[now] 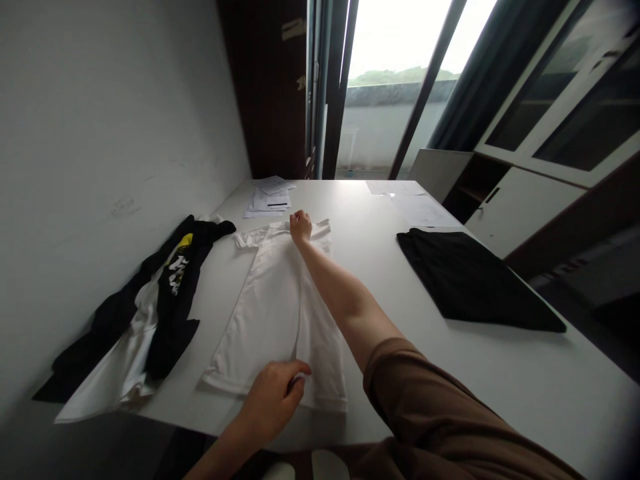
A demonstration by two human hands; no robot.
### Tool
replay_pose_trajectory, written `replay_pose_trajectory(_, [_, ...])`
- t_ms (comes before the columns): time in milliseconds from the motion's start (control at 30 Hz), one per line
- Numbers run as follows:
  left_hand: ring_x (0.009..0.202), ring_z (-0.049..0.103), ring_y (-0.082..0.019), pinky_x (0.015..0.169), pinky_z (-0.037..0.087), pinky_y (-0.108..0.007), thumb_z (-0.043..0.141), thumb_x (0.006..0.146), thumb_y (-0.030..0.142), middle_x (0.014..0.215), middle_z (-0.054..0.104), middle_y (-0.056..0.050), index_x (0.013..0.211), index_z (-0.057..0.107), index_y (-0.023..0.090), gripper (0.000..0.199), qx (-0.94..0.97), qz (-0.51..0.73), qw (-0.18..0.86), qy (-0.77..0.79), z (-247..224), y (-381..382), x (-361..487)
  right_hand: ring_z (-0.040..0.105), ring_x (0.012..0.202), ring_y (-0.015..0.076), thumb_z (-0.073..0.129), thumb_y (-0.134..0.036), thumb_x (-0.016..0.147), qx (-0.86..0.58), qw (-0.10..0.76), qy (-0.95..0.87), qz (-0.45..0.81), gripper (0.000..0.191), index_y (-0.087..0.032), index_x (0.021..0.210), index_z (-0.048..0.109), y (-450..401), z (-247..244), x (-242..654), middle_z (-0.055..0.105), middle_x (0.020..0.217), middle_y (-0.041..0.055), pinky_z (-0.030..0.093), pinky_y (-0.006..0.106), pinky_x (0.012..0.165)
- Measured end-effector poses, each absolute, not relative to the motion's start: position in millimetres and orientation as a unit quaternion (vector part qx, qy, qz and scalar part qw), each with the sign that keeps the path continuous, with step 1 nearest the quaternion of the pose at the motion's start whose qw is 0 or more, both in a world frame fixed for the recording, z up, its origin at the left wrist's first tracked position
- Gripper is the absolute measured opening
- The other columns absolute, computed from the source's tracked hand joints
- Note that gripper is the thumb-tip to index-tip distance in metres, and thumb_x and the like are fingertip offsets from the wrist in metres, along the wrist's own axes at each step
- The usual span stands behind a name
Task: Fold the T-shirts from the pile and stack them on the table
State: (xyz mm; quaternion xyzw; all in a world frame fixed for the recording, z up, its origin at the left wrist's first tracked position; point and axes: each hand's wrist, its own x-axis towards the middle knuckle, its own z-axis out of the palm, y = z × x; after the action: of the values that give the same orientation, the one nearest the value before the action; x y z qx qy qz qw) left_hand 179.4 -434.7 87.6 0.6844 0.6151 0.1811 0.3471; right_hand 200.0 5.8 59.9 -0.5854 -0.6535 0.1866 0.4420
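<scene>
A white T-shirt [267,313] lies on the table in front of me, with one sleeve pointing left at its far end. A lengthwise fold edge runs down it near the middle. Low on the shirt, close to its hem, my left hand [275,393] pinches a bit of the white fabric between thumb and fingers. My right hand [301,227] reaches to the far end, by the collar and shoulder. Its fingers are closed on the cloth there, partly hidden behind the hand. My right forearm passes over the shirt's right side.
Black and white garments [170,293] lie in a loose heap at the left, against the wall. A folded black garment [475,280] rests on the right of the white table [380,333]. Papers [270,198] with a dark pen-like item sit at the far left, more sheets [420,208] far right.
</scene>
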Motion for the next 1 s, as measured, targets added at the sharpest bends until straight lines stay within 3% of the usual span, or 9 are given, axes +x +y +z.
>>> replay_pose_trajectory(200, [0.097,0.073,-0.023,0.087,0.048,-0.031,0.046,0.097,0.025,0.103,0.079,-0.003,0.112,0.078,0.027,0.035,0.709,0.112,0.347,0.604,93,-430,174,0.066,0.099,0.0209,0.05,-0.041,0.103,-0.494,0.297,-0.771,0.272,0.035,-0.025,0.131,0.063,-5,29,200,0.073,0.111,0.0042,0.048,0.03,0.088])
replay_pose_trajectory(367, [0.087,0.072,-0.022,0.082,0.048,-0.031,0.051,0.098,0.033,0.09,0.079,-0.001,0.119,0.077,0.032,0.033,0.734,0.063,0.341,0.583,100,-429,158,0.062,0.114,0.0246,0.037,-0.035,0.106,-0.537,0.272,-0.777,0.187,0.039,-0.024,0.126,0.068,-3,25,232,0.071,0.124,0.0079,0.046,0.034,0.099])
replay_pose_trajectory(500, [0.082,0.07,-0.021,0.081,0.048,-0.032,0.05,0.102,0.04,0.083,0.076,0.0,0.121,0.075,0.031,0.033,0.743,0.076,0.327,0.579,108,-419,155,0.056,0.124,0.0277,0.038,-0.037,0.104,-0.601,0.223,-0.756,0.13,0.042,-0.022,0.132,0.066,6,20,276,0.065,0.134,0.0124,0.041,0.039,0.108])
replay_pose_trajectory(633, [0.101,0.066,-0.023,0.092,0.049,-0.036,0.055,0.1,0.031,0.103,0.073,-0.005,0.119,0.072,0.025,0.026,0.791,0.141,0.23,0.549,108,-399,177,0.043,0.139,0.0307,0.042,-0.044,0.103,-0.61,0.174,-0.769,0.075,0.046,-0.024,0.14,0.061,12,8,306,0.055,0.145,0.0141,0.031,0.046,0.117])
replay_pose_trajectory(733, [0.123,0.057,-0.029,0.106,0.045,-0.044,0.064,0.095,0.037,0.129,0.065,-0.01,0.127,0.067,0.023,0.035,0.863,0.139,0.157,0.46,95,-385,199,0.034,0.146,0.0319,0.04,-0.052,0.103,-0.608,0.142,-0.778,0.071,0.053,-0.027,0.147,0.054,18,3,312,0.046,0.154,0.0141,0.027,0.05,0.119])
replay_pose_trajectory(867, [0.151,0.033,-0.034,0.124,0.023,-0.057,0.054,0.101,0.052,0.161,0.041,-0.014,0.15,0.05,0.022,0.058,0.928,0.095,0.138,0.333,73,-381,211,0.024,0.152,0.0334,0.034,-0.06,0.103,-0.602,0.105,-0.789,0.069,0.061,-0.028,0.153,0.048,31,-2,314,0.038,0.161,0.0135,0.023,0.055,0.121])
replay_pose_trajectory(1000, [0.158,0.018,-0.034,0.127,0.011,-0.06,0.038,0.106,0.058,0.17,0.025,-0.014,0.16,0.037,0.022,0.066,0.935,0.067,0.161,0.309,69,-388,208,0.021,0.154,0.0334,0.03,-0.064,0.102,-0.598,0.091,-0.794,0.064,0.064,-0.03,0.155,0.044,44,-6,319,0.035,0.164,0.0123,0.021,0.057,0.121])
